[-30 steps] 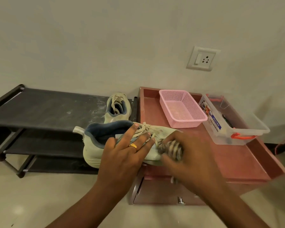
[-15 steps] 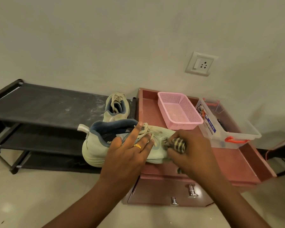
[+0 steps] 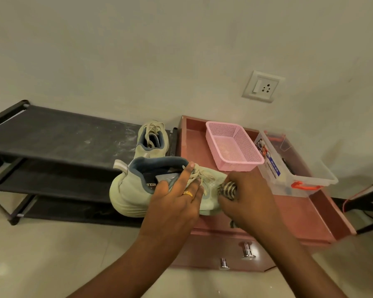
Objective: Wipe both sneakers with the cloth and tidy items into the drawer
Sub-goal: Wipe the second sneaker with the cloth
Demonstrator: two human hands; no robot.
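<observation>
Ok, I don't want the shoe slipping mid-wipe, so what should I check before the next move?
1. Left hand presses the near sneaker steady: ok.
2. Right hand grips the striped cloth: ok.
3. Cloth against the sneaker's toe: ok.
4. Sneaker fully on the table: not ok, heel overhangs the edge.
5. Second sneaker on the rack wiped: cannot tell.
6. Drawer open for tidying: not ok, looks shut.

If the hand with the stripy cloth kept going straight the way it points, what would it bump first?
The right hand points left and away, so it would first meet the toe of the sneaker the left hand steadies; the cloth seems to touch it.
</observation>
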